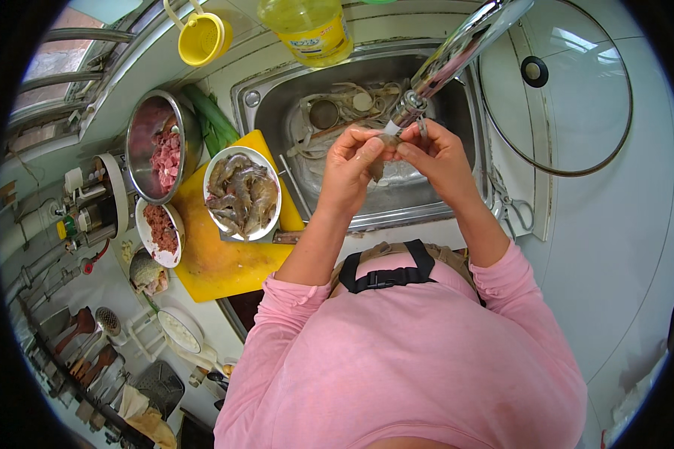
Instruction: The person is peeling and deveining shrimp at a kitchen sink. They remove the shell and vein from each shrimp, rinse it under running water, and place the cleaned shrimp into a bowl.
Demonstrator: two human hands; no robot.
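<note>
Both hands meet over the stainless steel sink [449, 193], just under the tip of a chrome faucet [446, 53]. My left hand [353, 154] pinches a raw shrimp [390, 141] between thumb and fingers. On its other side, my right hand [439, 151] grips the same shrimp, thumb against it; a ring-like band shows at a finger. The fingers cover much of the shrimp, and part of it hangs below them. To the left, a white bowl [206, 193] holds several whole raw shrimp [244, 193].
A yellow cutting board [230, 275] carries the bowl and a wooden-handled knife [286, 237]. Left of it are a steel bowl of cut meat [137, 146] and a dish of minced meat [171, 255]. Scissors [519, 213] and a glass lid [578, 112] lie right of the sink.
</note>
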